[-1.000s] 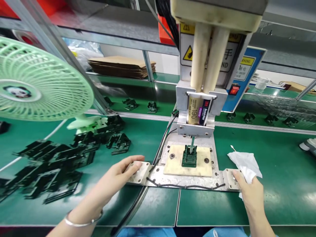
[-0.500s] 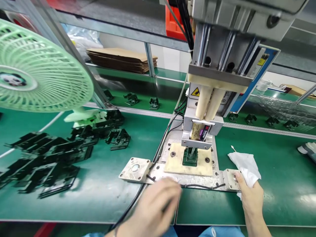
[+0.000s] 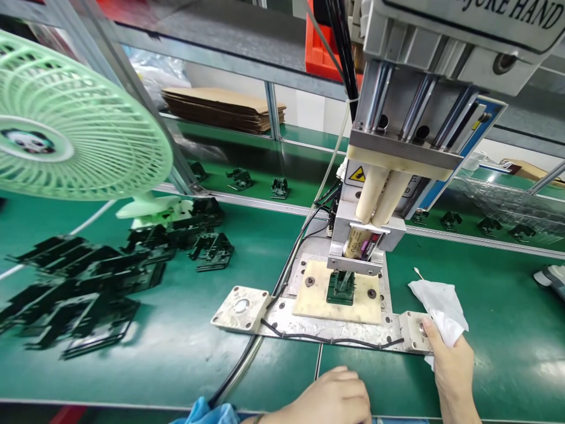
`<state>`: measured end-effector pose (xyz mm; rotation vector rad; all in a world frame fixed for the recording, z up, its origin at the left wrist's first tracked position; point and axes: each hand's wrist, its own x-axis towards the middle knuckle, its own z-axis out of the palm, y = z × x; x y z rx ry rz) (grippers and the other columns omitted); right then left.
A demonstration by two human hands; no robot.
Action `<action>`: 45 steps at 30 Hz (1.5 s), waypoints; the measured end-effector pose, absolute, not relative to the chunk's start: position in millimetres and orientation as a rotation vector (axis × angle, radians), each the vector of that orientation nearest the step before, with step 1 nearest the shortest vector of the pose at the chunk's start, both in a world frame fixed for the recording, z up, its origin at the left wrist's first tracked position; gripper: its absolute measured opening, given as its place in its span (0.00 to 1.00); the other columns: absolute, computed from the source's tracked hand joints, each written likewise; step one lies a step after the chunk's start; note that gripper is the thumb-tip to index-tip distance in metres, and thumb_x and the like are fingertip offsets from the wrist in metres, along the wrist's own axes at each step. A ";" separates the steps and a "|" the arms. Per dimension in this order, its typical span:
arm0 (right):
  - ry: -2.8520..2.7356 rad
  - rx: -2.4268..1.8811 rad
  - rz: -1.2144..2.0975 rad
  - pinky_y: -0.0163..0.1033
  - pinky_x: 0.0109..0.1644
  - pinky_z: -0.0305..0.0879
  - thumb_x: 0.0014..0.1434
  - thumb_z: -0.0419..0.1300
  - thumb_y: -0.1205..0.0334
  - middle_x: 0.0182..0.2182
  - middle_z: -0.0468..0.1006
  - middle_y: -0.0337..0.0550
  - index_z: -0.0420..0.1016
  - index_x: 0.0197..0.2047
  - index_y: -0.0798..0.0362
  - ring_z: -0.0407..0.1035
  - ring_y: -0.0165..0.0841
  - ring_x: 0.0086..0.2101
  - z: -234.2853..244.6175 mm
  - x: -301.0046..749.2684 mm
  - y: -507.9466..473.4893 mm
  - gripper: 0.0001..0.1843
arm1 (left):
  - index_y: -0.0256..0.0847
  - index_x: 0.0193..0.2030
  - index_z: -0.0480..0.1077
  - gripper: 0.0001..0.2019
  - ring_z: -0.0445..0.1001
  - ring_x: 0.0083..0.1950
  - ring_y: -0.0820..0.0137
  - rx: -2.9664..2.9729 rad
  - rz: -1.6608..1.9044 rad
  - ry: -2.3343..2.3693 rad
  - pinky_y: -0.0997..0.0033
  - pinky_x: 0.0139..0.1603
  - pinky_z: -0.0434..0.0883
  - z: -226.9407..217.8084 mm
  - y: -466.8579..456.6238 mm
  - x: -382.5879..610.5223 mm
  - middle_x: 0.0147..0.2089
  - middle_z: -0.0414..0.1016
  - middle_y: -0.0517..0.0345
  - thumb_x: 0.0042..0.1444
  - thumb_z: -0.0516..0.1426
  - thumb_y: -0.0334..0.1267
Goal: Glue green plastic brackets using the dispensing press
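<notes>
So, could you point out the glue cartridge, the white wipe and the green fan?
Glue cartridge [image 3: 359, 243]: head view, on its printed label.
White wipe [image 3: 441, 309]: head view, on its middle.
Green fan [image 3: 88, 118]: head view, on its guard.

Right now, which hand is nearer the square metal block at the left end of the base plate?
Left hand, below and right of the square metal block; right hand at the far end of the plate.

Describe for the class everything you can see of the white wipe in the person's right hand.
The white wipe is a soft, crumpled sheet, paper or cloth, with no print or clear stain visible. It is bunched loosely in the right hand, its creased upper part rising above the fingers and a small corner showing below the thumb. It sits just right of the metal mounting block, above the green mat; whether it touches either cannot be told.
</notes>
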<state>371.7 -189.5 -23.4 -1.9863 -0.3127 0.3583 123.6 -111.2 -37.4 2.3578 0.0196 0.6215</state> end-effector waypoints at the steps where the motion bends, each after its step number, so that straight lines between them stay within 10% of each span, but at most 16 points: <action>1: -0.317 -1.981 0.354 0.46 0.38 0.72 0.35 0.71 0.33 0.40 0.80 0.52 0.79 0.40 0.59 0.72 0.55 0.43 -23.0 371.6 -189.3 0.39 | 0.41 0.27 0.65 0.16 0.68 0.29 0.73 2.336 0.610 0.032 0.71 0.33 0.64 -36.9 -111.1 123.3 0.26 0.72 0.61 0.67 0.52 0.43; 8: -0.295 -1.940 0.352 0.44 0.37 0.72 0.35 0.71 0.35 0.41 0.79 0.52 0.79 0.41 0.59 0.72 0.54 0.45 -17.6 366.3 -188.1 0.39 | 0.42 0.21 0.44 0.20 0.48 0.18 0.77 2.027 0.706 0.176 0.75 0.19 0.51 -24.6 -113.3 120.9 0.17 0.47 0.67 0.60 0.51 0.31; 17: -0.307 -1.941 0.362 0.44 0.39 0.72 0.36 0.71 0.34 0.41 0.80 0.51 0.78 0.41 0.59 0.71 0.54 0.45 -19.2 366.4 -188.6 0.39 | 0.40 0.35 0.73 0.08 0.73 0.32 0.72 2.010 0.754 0.214 0.77 0.34 0.70 -5.5 -111.5 115.2 0.32 0.72 0.52 0.62 0.53 0.34; 26: -0.272 -1.941 0.398 0.43 0.37 0.70 0.35 0.71 0.34 0.41 0.80 0.50 0.78 0.42 0.59 0.71 0.53 0.45 -17.4 365.8 -188.1 0.40 | 0.41 0.36 0.70 0.20 0.72 0.27 0.72 2.093 0.649 0.341 0.77 0.30 0.66 3.3 -112.9 108.1 0.27 0.75 0.56 0.70 0.41 0.45; 31: -0.258 -1.923 0.403 0.43 0.40 0.69 0.33 0.71 0.34 0.42 0.80 0.48 0.78 0.42 0.57 0.71 0.51 0.46 -15.2 364.4 -185.6 0.40 | 0.41 0.19 0.49 0.25 0.52 0.17 0.76 2.053 0.702 0.192 0.72 0.21 0.53 -3.9 -113.3 114.8 0.15 0.50 0.64 0.68 0.45 0.47; 36: -0.267 -1.945 0.385 0.43 0.40 0.69 0.33 0.70 0.33 0.41 0.80 0.49 0.78 0.41 0.57 0.71 0.52 0.46 -16.9 364.6 -185.8 0.40 | 0.38 0.33 0.72 0.15 0.70 0.28 0.72 2.032 0.716 0.228 0.77 0.29 0.67 -3.7 -111.9 115.7 0.28 0.71 0.52 0.64 0.52 0.46; 45: -0.459 -2.005 0.207 0.44 0.35 0.64 0.40 0.59 0.25 0.27 0.78 0.48 0.76 0.29 0.55 0.71 0.49 0.34 -29.7 372.5 -179.1 0.38 | 0.39 0.32 0.72 0.21 0.68 0.22 0.73 2.123 0.800 0.127 0.76 0.26 0.65 -20.0 -110.8 123.7 0.21 0.71 0.57 0.68 0.46 0.48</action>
